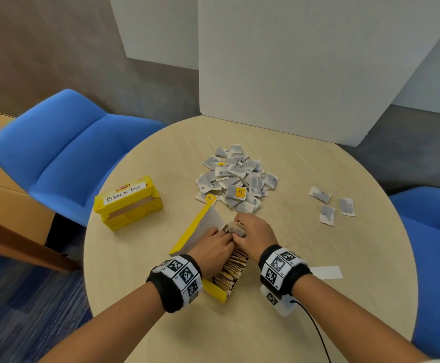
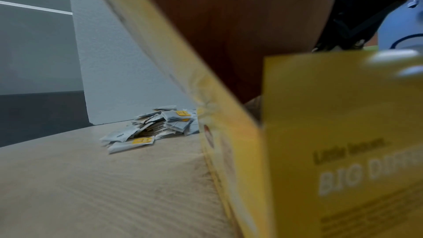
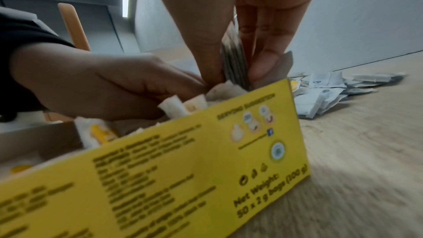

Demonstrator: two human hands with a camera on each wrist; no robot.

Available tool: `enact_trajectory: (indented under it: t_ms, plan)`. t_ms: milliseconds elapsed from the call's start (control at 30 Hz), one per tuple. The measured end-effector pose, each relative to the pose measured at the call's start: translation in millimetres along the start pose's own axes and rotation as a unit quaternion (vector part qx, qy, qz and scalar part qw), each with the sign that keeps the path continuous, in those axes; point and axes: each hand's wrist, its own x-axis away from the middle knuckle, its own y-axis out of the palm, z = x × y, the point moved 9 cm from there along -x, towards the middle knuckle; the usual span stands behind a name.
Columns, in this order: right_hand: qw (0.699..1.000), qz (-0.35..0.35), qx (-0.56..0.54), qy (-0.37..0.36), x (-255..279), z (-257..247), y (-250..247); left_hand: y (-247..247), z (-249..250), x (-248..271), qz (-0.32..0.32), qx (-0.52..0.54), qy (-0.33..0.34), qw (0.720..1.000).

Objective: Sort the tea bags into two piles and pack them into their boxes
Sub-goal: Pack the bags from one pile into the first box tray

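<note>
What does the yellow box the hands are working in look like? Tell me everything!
The open yellow box looks like thin cardboard, long and low, lying flat on the round wooden table. Its lid flap stands open, yellow outside, grey inside. A row of tea bags fills it. Black print on one side reads "Net Weight: 50 x 2 g bags". The left hand reaches inside; the right hand pinches a small stack of tea bags above its far end.

My left wrist camera is crowded by a blurred yellow box [image 2: 332, 151], its open lid [image 2: 183, 64] slanting across the frame. Past it, a pile of tea bags [image 2: 158, 126] lies on the pale tabletop [image 2: 91, 187], before a white panel [image 2: 109, 61].
</note>
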Motion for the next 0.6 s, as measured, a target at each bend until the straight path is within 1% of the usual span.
enact_trajectory:
  t_ms: [200,333,400,500,533,600]
  plan:
    - [0.999,-0.022,0.024,-0.032,-5.5,-1.8,2.2,2.6,5.4,7.8,0.01,0.002,0.012,1.0]
    - [0.994,-0.033,0.077,-0.073,-5.8,-10.5,14.2,5.8,11.3,11.4,0.017,-0.014,0.04,0.999]
    - [0.99,-0.042,0.106,-0.078,-6.0,-11.5,20.5,5.8,11.3,12.0,0.029,-0.011,0.042,0.999]
    - [0.988,-0.052,0.119,-0.078,-8.0,-10.5,24.5,10.1,10.6,10.1,0.009,-0.019,0.036,0.999]
    - [0.988,-0.057,0.122,-0.076,-9.0,-10.1,24.5,11.1,9.5,9.2,0.01,-0.023,0.035,0.999]
    - [0.986,-0.071,0.131,-0.076,-11.4,-9.4,25.4,5.8,8.2,10.6,0.035,-0.015,0.034,0.999]
